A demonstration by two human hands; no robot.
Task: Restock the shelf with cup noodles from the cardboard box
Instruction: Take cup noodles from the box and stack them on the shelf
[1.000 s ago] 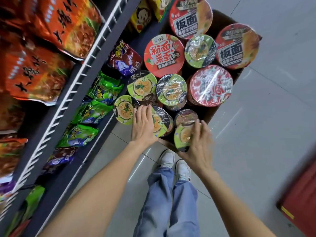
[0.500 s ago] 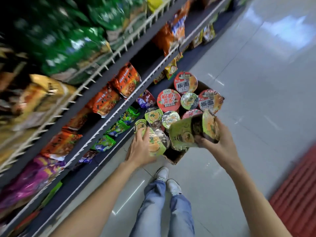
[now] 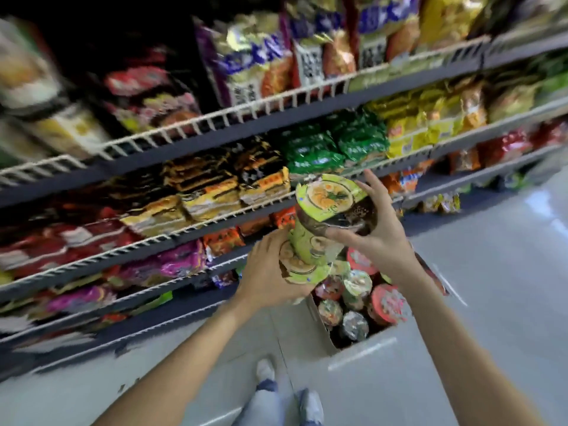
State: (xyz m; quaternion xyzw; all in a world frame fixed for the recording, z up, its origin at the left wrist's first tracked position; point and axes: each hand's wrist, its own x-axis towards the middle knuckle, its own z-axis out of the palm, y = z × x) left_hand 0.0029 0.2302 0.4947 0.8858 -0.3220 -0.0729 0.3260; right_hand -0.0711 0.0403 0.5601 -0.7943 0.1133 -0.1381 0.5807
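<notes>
My right hand [image 3: 379, 233] grips a green-lidded cup noodle [image 3: 333, 199], lid tilted toward me, in front of the middle shelf. My left hand [image 3: 270, 272] holds a second green cup noodle [image 3: 302, 261] just below and left of the first; the two cups touch. Beneath my hands on the floor sits the cardboard box [image 3: 324, 329], still holding several cup noodles with red and green lids [image 3: 385, 302]. The shelf [image 3: 196, 224] with white wire fronts runs across the view, packed with noodle bags.
Shelf tiers hold purple, black-orange, green, yellow and red packets. Grey tiled floor [image 3: 491, 287] stretches to the right of the box. My feet [image 3: 289, 392] stand close to the box's near corner. The picture is motion-blurred at the left.
Both hands have lifted a cup each out of the box and raised them toward the shelf. My view has swung up from the box to the shelves.
</notes>
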